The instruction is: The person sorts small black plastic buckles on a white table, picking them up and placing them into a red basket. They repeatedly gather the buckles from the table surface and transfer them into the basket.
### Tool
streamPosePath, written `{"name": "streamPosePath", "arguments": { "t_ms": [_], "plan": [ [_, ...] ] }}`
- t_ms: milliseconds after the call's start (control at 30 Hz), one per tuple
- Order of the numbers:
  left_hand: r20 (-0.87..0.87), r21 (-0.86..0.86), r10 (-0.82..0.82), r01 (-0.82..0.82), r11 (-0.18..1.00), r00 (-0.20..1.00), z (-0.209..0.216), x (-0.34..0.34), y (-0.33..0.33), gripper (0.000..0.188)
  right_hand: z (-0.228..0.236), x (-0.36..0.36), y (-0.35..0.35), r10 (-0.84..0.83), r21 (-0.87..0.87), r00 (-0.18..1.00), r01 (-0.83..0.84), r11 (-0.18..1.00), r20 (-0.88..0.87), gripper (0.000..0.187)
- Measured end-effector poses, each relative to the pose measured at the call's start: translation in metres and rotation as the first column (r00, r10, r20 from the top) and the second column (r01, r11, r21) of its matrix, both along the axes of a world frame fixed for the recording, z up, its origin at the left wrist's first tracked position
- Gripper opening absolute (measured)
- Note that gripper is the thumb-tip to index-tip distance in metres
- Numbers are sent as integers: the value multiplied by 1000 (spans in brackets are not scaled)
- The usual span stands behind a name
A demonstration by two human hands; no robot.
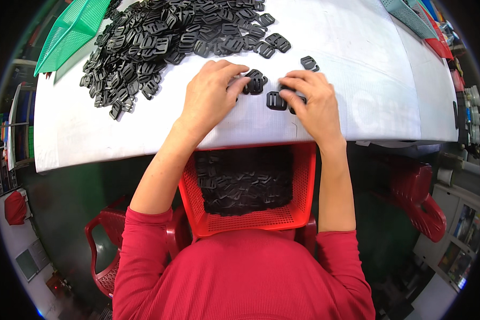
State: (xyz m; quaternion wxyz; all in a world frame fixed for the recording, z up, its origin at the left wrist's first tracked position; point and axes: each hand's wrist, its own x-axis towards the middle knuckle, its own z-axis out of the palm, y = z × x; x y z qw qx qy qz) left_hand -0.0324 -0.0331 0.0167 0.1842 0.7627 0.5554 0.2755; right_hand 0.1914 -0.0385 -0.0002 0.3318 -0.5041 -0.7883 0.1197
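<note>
Several black plastic strap buckles lie on the white table in front of me. My left hand [210,89] is curled, thumb and forefinger closing at the edge of a small cluster of buckles [255,84]; part of the grip is hidden. My right hand [316,101] pinches a black buckle [287,87] between thumb and fingers, slightly blurred. Just below those fingertips a flat slotted buckle [276,101] rests on the table, and another is partly covered by the thumb. One more buckle [309,63] lies beyond the right hand.
A large heap of black buckles [160,37] spreads over the far left of the table [368,101]. Below the table edge, a red basket [302,205] holds many more. Green baskets [72,34] stand at the far left and far right. Dark red chairs [418,197] flank me.
</note>
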Motion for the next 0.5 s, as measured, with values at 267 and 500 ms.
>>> {"name": "streamPosePath", "arguments": {
  "t_ms": [267,500],
  "plan": [
    [-120,266,-92,122,956,988,-15,12,2,26,-4,-2,67,-28,189,997,14,982,70,28],
    [-27,176,-43,47,983,999,-9,-15,-28,26,-11,-3,43,-33,7,946,32,999,324,36]
  ]
}}
